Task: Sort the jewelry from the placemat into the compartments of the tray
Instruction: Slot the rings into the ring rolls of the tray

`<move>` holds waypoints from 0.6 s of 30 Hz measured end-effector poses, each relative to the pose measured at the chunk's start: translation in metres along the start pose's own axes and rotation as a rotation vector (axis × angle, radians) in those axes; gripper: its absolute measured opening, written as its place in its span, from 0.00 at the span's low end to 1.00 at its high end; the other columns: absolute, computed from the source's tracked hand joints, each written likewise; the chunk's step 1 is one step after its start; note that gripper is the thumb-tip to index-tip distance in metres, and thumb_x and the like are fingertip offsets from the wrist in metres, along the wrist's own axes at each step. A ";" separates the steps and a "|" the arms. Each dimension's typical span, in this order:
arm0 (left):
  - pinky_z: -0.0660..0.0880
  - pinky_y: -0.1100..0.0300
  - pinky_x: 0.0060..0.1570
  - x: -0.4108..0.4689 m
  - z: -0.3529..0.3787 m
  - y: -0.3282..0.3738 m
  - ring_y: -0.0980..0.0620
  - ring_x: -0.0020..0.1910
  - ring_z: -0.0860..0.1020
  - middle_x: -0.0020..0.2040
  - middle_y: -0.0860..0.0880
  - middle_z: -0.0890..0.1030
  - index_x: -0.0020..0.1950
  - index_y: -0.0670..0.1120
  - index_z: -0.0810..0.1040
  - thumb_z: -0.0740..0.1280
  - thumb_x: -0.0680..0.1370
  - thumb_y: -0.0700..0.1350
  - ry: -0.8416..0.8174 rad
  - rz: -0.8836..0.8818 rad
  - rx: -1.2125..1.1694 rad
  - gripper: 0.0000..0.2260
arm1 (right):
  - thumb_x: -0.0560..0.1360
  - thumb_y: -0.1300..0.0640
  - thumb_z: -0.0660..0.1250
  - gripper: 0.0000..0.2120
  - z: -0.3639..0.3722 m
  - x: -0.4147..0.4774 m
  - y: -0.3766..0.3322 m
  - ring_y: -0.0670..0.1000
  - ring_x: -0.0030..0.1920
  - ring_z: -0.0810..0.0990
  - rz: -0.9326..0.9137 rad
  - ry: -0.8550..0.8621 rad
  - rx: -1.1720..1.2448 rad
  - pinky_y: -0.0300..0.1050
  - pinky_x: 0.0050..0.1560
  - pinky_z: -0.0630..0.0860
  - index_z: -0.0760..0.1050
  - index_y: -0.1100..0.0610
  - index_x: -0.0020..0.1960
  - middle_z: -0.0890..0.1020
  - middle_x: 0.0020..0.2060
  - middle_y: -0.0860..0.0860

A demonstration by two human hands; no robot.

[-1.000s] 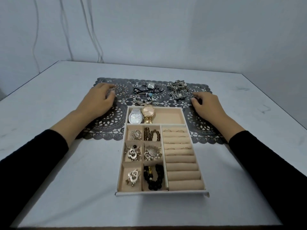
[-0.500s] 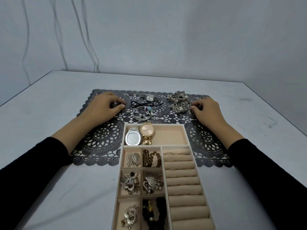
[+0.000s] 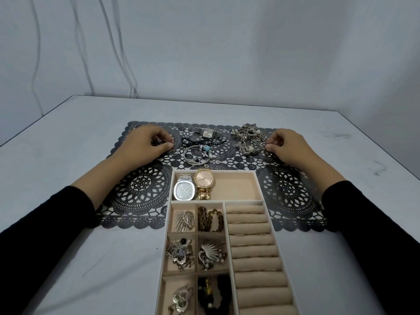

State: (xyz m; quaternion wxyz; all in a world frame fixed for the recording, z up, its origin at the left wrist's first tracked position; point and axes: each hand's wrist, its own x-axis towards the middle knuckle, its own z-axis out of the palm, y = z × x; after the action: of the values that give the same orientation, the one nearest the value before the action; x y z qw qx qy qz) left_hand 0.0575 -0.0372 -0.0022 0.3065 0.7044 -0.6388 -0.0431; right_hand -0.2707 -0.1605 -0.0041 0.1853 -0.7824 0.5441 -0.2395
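No readable text, label, brand or number is showing anywhere. The dials of the silver watch (image 3: pixel 184 189) and gold watch (image 3: pixel 203 180) in the tray (image 3: pixel 258 188), and of the third watch (image 3: pixel 208 133) on the placemat (image 3: pixel 141 189), are appearing too small to make out.

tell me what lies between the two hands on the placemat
Head view: small ring, silver watch, charm bangle, tangled silver pile.

Dim, cool, diffuse light, bluish cast. Faint soft shadows on table (image 3: pixel 68 258) beside sleeves (image 3: pixel 45 235). Small glare on silver watch (image 3: pixel 185 189) face. Wide-angle bends table edges; detail soft overall, sleeves crushed black.
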 end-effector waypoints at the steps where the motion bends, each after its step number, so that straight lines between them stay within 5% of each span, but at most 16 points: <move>1: 0.63 0.76 0.38 -0.001 0.000 0.000 0.66 0.41 0.71 0.42 0.61 0.75 0.51 0.49 0.81 0.71 0.76 0.47 0.009 0.006 -0.007 0.05 | 0.75 0.60 0.69 0.03 0.001 -0.001 0.001 0.51 0.45 0.75 -0.016 0.009 0.017 0.41 0.45 0.67 0.75 0.55 0.46 0.78 0.43 0.53; 7: 0.65 0.76 0.41 -0.008 0.001 0.001 0.54 0.46 0.76 0.45 0.53 0.80 0.52 0.47 0.81 0.71 0.76 0.44 0.037 0.098 -0.009 0.06 | 0.71 0.63 0.72 0.06 0.002 -0.013 0.002 0.45 0.37 0.74 -0.098 0.122 0.130 0.25 0.38 0.68 0.77 0.55 0.44 0.79 0.41 0.53; 12: 0.68 0.69 0.42 -0.017 -0.002 0.005 0.54 0.44 0.77 0.45 0.52 0.82 0.53 0.47 0.82 0.69 0.77 0.42 0.096 0.088 -0.046 0.05 | 0.73 0.65 0.69 0.06 0.000 -0.025 0.003 0.48 0.41 0.77 -0.103 0.187 0.195 0.22 0.40 0.68 0.80 0.56 0.46 0.82 0.43 0.53; 16: 0.68 0.75 0.40 -0.027 -0.007 0.009 0.60 0.39 0.77 0.42 0.54 0.81 0.51 0.47 0.83 0.70 0.77 0.44 0.157 0.019 -0.112 0.05 | 0.74 0.63 0.68 0.05 -0.006 -0.040 -0.001 0.50 0.41 0.80 -0.067 0.209 0.334 0.39 0.44 0.80 0.81 0.55 0.45 0.83 0.42 0.51; 18: 0.67 0.79 0.38 -0.033 -0.009 0.014 0.64 0.39 0.76 0.40 0.57 0.80 0.50 0.47 0.83 0.71 0.77 0.44 0.175 0.003 -0.132 0.03 | 0.74 0.64 0.69 0.05 -0.009 -0.049 -0.005 0.47 0.40 0.80 -0.054 0.218 0.424 0.39 0.43 0.80 0.82 0.56 0.46 0.83 0.42 0.52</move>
State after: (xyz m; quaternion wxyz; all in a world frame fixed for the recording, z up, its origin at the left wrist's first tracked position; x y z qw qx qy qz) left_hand 0.0436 -0.0035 0.0015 0.4068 0.6826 -0.6066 -0.0229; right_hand -0.2862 -0.1132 -0.0024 0.2790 -0.7100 0.4773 -0.4363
